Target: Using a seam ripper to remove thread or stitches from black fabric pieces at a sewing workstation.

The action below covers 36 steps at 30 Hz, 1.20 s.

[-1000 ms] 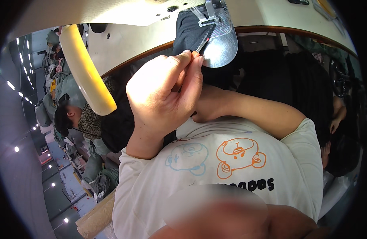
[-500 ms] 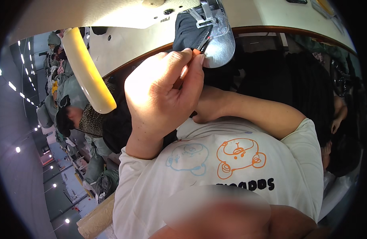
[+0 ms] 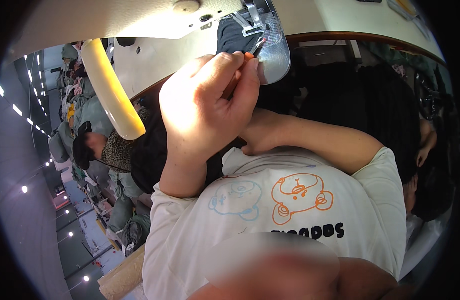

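Beside the sewing machine's presser foot (image 3: 252,27), my left hand (image 3: 205,107) pinches a small tool (image 3: 255,49) against dark fabric (image 3: 232,35). My right hand (image 3: 255,142) is mostly hidden, grip unclear; the work looks midway.

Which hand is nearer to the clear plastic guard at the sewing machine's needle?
Left. The left hand is raised with its fingers right beside the clear guard, pinching a thin tool. The right hand sits lower, below the left one.
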### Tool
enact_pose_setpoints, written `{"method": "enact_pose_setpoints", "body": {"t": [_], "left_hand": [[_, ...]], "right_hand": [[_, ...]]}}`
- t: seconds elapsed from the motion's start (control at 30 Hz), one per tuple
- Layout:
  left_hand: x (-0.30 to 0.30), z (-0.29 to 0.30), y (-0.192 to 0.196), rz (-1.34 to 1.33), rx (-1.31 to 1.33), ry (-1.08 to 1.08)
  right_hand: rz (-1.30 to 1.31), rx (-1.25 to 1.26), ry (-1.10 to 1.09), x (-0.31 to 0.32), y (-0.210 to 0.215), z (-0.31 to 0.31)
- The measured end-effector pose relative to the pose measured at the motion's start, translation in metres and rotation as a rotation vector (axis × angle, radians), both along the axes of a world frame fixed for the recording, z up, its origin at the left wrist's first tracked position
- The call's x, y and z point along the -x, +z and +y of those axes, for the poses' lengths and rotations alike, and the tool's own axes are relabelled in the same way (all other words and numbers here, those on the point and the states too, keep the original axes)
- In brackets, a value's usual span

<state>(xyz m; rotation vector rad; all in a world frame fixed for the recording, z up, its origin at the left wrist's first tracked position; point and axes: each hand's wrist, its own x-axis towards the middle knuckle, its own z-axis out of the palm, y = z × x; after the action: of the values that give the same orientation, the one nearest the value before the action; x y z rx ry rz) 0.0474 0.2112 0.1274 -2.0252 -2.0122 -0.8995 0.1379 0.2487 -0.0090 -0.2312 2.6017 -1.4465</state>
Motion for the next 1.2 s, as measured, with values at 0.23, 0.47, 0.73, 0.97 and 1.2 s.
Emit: {"method": "enact_pose_setpoints", "body": {"t": [0.23,0.47,0.73,0.97,1.2], "left_hand": [[0.019,0.008,-0.015,-0.032,-0.039,-0.103],[0.028,0.009,-0.015,0.098,-0.080,-0.242],[0.027,-0.031,-0.033,-0.336,0.084,-0.055],[0.026,-0.082,-0.083,-0.922,0.078,0.075],[0.139,-0.235,-0.008,-1.170,-0.720,0.290]], "right_hand": [[-0.047,0.033,-0.042,-0.002,0.010,-0.006],[-0.043,0.046,-0.075,0.001,0.007,-0.019],[0.147,0.100,-0.123,0.000,0.010,-0.030],[0.118,0.132,-0.049,-0.010,0.011,-0.038],[0.057,0.704,-0.096,-0.018,0.028,0.030]]}}
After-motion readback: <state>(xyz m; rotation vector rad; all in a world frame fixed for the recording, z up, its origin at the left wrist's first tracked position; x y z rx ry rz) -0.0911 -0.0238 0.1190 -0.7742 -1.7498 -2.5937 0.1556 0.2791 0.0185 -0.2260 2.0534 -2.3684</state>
